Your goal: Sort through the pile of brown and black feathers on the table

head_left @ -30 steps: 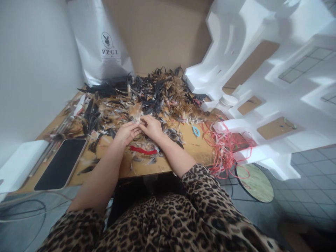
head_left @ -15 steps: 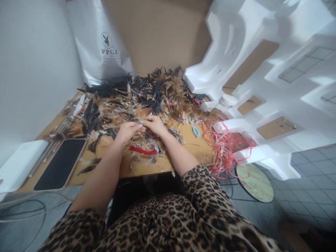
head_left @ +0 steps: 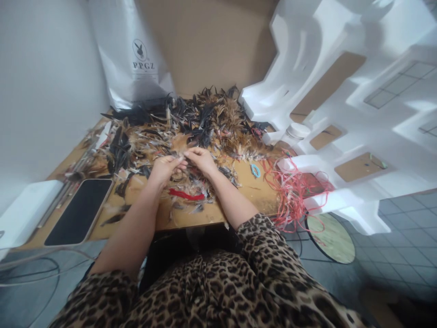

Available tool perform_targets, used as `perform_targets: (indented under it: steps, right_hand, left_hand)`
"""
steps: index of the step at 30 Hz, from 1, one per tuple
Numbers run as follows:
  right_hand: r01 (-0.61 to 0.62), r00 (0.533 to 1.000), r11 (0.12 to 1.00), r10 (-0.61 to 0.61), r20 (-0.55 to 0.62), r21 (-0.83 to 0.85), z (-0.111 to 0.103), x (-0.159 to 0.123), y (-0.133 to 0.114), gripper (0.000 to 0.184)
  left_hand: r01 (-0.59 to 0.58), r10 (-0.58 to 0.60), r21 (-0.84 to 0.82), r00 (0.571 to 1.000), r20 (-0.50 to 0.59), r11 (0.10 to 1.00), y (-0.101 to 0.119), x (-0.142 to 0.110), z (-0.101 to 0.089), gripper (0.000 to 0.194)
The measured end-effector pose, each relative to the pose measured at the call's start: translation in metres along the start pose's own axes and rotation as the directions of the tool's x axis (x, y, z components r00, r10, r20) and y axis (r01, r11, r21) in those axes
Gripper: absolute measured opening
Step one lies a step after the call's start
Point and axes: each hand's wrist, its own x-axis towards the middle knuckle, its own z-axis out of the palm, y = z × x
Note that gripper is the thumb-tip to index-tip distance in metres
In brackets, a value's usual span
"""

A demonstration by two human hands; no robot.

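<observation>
My left hand (head_left: 167,169) is closed, thumb against fingers, over the near middle of the table. Right beside it, my right hand (head_left: 201,160) pinches with thumb and forefinger, and the two sets of fingertips almost meet. A small brown feather (head_left: 180,144) stands up from between the fingertips; its lower end is hidden by them. Beneath and in front of the hands lie loose feather scraps and a red strip (head_left: 186,195). A heap of black and brown feathers (head_left: 225,111) spreads behind the hands.
A phone (head_left: 80,212) and a white box (head_left: 29,212) lie on the left. To the right are a blue ring (head_left: 255,171), tangled red strings (head_left: 293,191), a lidded jar (head_left: 296,133) and large white foam pieces (head_left: 327,91). A silver bag (head_left: 136,86) stands behind.
My fingertips have shifted slightly, the right hand's fingers moving a little apart from the left's. The brown feather shows more above them. The table things stay put.
</observation>
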Motion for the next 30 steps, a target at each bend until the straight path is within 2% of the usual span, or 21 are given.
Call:
perform_targets:
  steps: [3, 6, 11, 14, 18, 21, 23, 24, 26, 28, 30]
  right_hand:
    - [0.077, 0.997, 0.994, -0.078, -0.013, -0.084, -0.015, 0.004, -0.007, 0.028]
    - [0.078, 0.997, 0.962, -0.081, -0.001, -0.262, -0.029, 0.006, -0.01, 0.023]
    - [0.143, 0.978, 0.85, -0.043, 0.203, -0.508, -0.033, 0.004, -0.004, 0.016]
    - [0.233, 0.959, 0.666, -0.037, 0.281, -0.709, -0.028, 0.001, -0.002, 0.01]
    - [0.262, 0.958, 0.386, 0.005, 0.286, -0.885, -0.022, -0.003, -0.005, 0.011]
    - [0.256, 0.962, 0.277, 0.022, 0.272, -0.926, -0.022, -0.004, -0.003, 0.011]
    - [0.251, 0.965, 0.314, -0.004, 0.263, -0.916, -0.023, -0.003, -0.001, 0.012]
    - [0.241, 0.968, 0.375, -0.022, 0.251, -0.895, -0.024, -0.002, 0.0, 0.012]
    - [0.186, 0.979, 0.571, -0.04, 0.199, -0.8, -0.026, 0.0, 0.001, 0.011]
    - [0.073, 0.992, 0.792, 0.002, 0.123, -0.606, -0.027, 0.002, 0.0, 0.013]
    - [-0.06, 0.994, 0.929, 0.088, 0.06, -0.364, -0.026, 0.003, -0.003, 0.017]
  left_hand:
    - [-0.046, 0.037, -0.093, 0.994, -0.099, 0.995, 0.005, 0.002, -0.005, 0.019]
    - [-0.059, 0.029, -0.185, 0.986, -0.163, 0.981, 0.007, 0.004, -0.01, 0.016]
    - [-0.078, 0.026, -0.236, 0.977, -0.213, 0.969, 0.007, 0.006, -0.015, 0.015]
    - [-0.08, 0.023, -0.253, 0.975, -0.221, 0.964, 0.008, 0.007, -0.015, 0.014]
    - [-0.073, 0.021, -0.253, 0.979, -0.203, 0.965, 0.007, 0.007, -0.014, 0.014]
    - [-0.065, 0.021, -0.238, 0.983, -0.185, 0.969, 0.006, 0.007, -0.013, 0.016]
    - [-0.062, 0.02, -0.232, 0.984, -0.179, 0.971, 0.006, 0.006, -0.012, 0.015]
    - [-0.058, 0.017, -0.23, 0.984, -0.177, 0.971, 0.006, 0.006, -0.012, 0.015]
    - [-0.045, 0.004, -0.232, 0.985, -0.173, 0.972, 0.007, 0.004, -0.011, 0.014]
    - [-0.023, -0.016, -0.241, 0.987, -0.157, 0.97, 0.008, 0.003, -0.01, 0.013]
    - [0.005, -0.04, -0.255, 0.99, -0.132, 0.967, 0.008, 0.003, -0.009, 0.013]
